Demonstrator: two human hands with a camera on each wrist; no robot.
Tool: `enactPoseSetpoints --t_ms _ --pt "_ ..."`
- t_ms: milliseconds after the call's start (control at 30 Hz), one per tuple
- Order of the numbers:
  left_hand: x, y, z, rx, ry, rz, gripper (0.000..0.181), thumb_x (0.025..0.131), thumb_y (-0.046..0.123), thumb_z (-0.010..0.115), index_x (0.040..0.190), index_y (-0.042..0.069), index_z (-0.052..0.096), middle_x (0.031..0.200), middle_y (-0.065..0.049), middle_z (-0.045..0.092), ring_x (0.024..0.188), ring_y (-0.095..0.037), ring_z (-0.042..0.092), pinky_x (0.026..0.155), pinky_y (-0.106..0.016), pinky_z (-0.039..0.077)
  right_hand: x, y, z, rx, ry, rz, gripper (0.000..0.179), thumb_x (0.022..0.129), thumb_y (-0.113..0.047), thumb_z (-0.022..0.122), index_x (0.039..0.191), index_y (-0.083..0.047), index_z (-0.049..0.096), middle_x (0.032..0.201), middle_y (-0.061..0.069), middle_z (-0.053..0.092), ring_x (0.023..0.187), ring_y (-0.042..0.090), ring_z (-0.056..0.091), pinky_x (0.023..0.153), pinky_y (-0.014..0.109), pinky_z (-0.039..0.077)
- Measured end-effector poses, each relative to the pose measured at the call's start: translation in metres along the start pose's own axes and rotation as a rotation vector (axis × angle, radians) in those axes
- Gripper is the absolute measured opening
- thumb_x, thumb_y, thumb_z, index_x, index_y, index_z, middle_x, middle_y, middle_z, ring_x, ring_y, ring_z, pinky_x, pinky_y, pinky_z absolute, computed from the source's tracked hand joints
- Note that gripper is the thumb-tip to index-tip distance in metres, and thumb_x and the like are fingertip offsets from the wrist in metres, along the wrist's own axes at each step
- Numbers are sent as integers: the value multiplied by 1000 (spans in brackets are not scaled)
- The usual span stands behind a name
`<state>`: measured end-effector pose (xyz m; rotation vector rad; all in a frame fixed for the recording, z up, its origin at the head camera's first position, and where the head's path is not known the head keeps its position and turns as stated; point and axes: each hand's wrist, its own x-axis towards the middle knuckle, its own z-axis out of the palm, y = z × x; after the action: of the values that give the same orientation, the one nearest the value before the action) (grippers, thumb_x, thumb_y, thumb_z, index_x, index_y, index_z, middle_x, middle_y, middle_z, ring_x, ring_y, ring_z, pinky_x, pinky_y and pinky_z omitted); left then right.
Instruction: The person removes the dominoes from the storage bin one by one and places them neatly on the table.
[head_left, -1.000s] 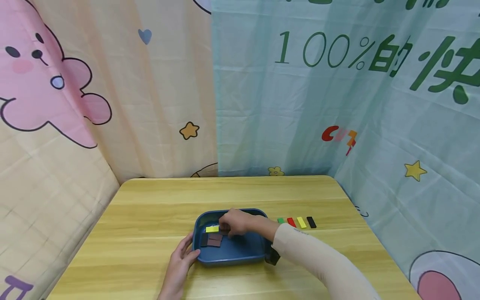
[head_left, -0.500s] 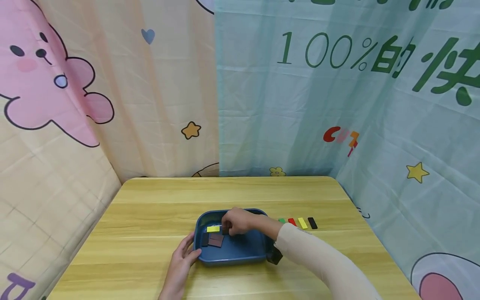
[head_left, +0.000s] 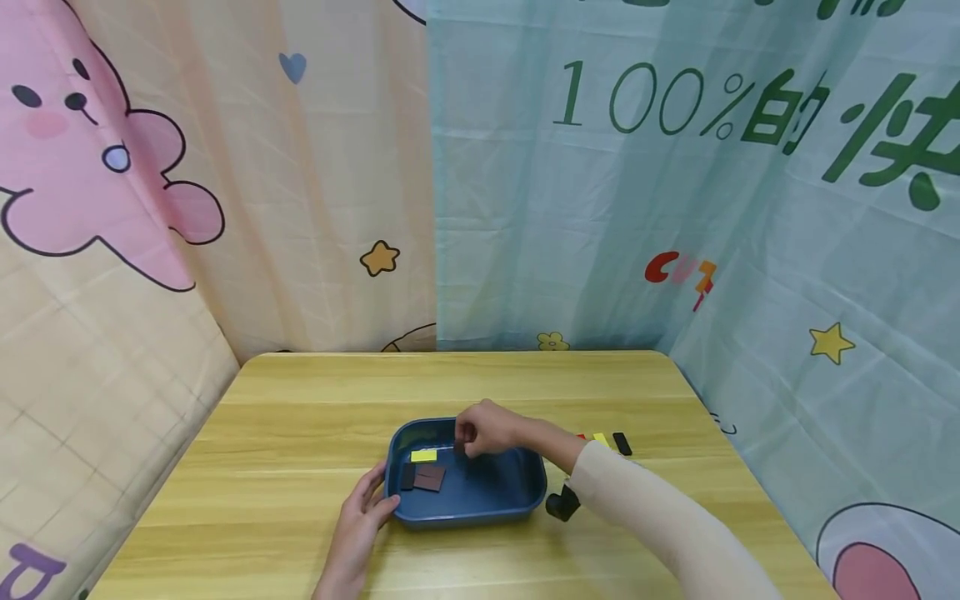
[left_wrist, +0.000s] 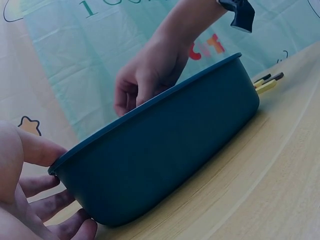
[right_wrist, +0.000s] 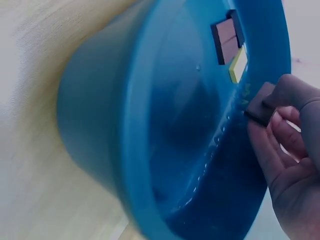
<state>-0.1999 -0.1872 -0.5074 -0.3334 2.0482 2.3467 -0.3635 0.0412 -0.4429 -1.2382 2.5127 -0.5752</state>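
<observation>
A blue plastic basin (head_left: 495,500) stands on the wooden table. My left hand (head_left: 354,529) grips its left end, thumb at the rim and fingers against the outer wall in the left wrist view. Over the basin's far side, my right hand (head_left: 491,427) pinches a brown rectangular block (right_wrist: 261,104) between thumb and fingers, close to the inner wall. Inside, toward the left end, lie a yellow block (head_left: 423,456), two brown blocks (head_left: 430,478) side by side and a black block (head_left: 408,476). Wet-looking glints line the basin's floor edge in the right wrist view.
Right of the basin on the table (head_left: 300,417), a black block (head_left: 622,443) lies in a row with a yellow block (head_left: 600,438) and a red one, partly hidden by the right forearm. Printed curtains (head_left: 510,250) enclose the table's back and sides.
My right hand has lifted with the brown block and moved right and toward the basin's far rim. Its forearm now covers the green block. My left hand stays on the basin.
</observation>
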Motion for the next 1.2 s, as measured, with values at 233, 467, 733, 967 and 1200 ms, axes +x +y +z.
enactPoseSetpoints --t_ms 233,467,733,967,1200 --pt "0 -1 0 -4 0 3 62 104 2 56 160 -1 31 163 -27 27 148 -44 30 106 -37 48 -15 1 -8 81 36 23 11 91 -4 75 97 -12 70 85 -7 64 77 8 59 72 20 54" --pt "1 0 2 -1 -5 5 61 104 2 55 160 -1 31 163 -28 28 148 -45 30 105 -38 49 -30 9 -14 75 67 34 9 93 -4 74 100 -10 72 85 -8 66 77 6 61 71 22 54" --pt "0 1 1 4 -4 -2 62 104 1 54 160 -1 29 164 -28 25 148 -46 29 111 -48 43 -47 20 -24 94 135 48 8 91 -4 73 99 -8 74 85 -8 68 78 8 62 74 26 55" --pt "0 2 0 7 -11 1 61 104 2 54 160 -1 29 164 -28 25 148 -45 29 111 -48 43 -66 32 -30 164 169 97 9 92 -4 72 99 -8 74 86 -7 68 79 10 63 75 27 56" --pt "0 1 2 9 -9 -3 62 104 3 54 161 -1 29 164 -28 25 148 -45 29 112 -51 41 -85 45 -31 209 205 123 9 91 -3 71 99 -7 73 83 -6 67 77 11 64 72 29 57"
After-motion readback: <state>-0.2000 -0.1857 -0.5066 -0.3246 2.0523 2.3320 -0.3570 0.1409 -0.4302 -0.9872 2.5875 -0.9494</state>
